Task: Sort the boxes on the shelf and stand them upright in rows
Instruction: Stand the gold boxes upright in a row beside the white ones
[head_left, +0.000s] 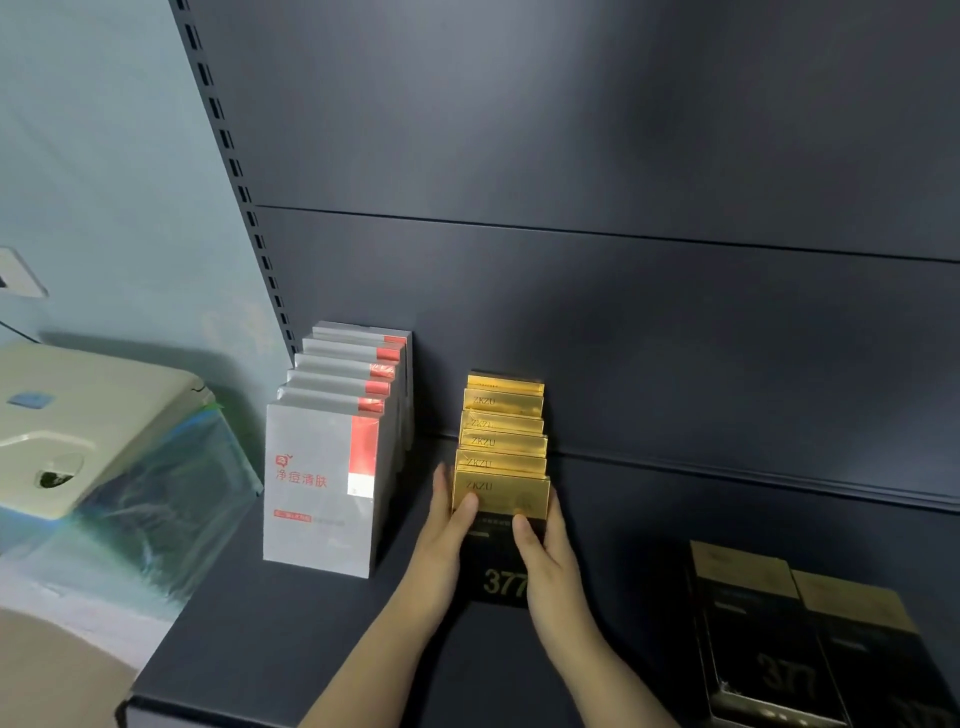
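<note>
— Two hands are gripping what?
— Left hand (447, 525) and right hand (545, 551) are clasping the front gold box (501, 493), thumbs lying on its face. It is heading the gold row (504, 415) mid-shelf (260, 649).
— Around it?
— White boxes (322, 483) are standing near at nine o'clock. Two black boxes (769, 649) are lying flat at four o'clock, with bare shelf between.

hands (444, 535) (545, 551) — gripping front box (500, 489)

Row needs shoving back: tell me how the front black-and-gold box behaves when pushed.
The front black-and-gold box probably stays stiff: crisp flat faces. Its glossy gold band may be slippery. Tall and thin, it could tip, though the boxes behind likely brace it.
</note>
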